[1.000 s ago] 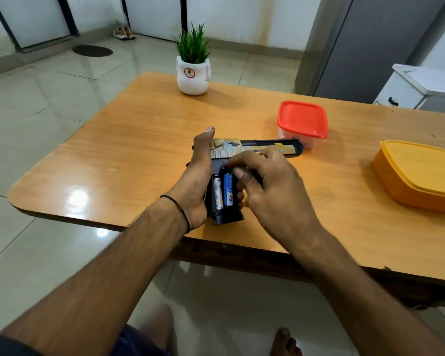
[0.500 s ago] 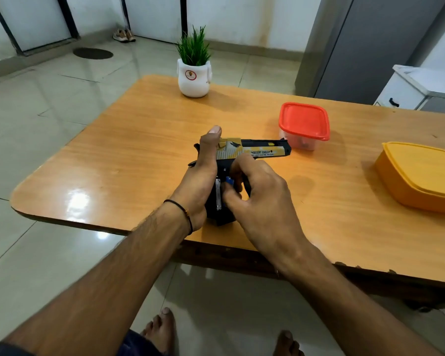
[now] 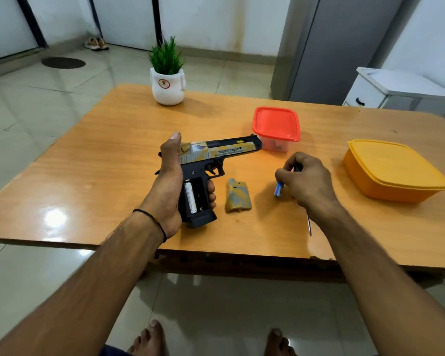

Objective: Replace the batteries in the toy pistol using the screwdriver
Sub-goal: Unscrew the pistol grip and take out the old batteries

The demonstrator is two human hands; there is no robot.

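My left hand (image 3: 168, 186) grips the black and gold toy pistol (image 3: 211, 160) by its handle, barrel pointing right, above the wooden table (image 3: 108, 160). The handle's battery bay is uncovered: one white battery (image 3: 190, 197) sits in it and the slot beside it is bare. The gold battery cover (image 3: 237, 196) lies on the table just right of the pistol. Further right, my right hand (image 3: 306, 181) holds a blue battery (image 3: 278, 189) in its curled fingers together with the screwdriver (image 3: 309, 224), whose metal shaft sticks out below the wrist.
A red-lidded clear box (image 3: 276, 127) stands behind the pistol's muzzle. An orange lidded box (image 3: 393, 170) sits at the right. A white pot with a green plant (image 3: 167, 80) is at the table's far side. A grey cabinet and white drawer unit stand beyond.
My right hand has pulled the blue battery out of the handle and moved right with it. The cover and the bare slot have come into view. My left hand still grips the pistol.
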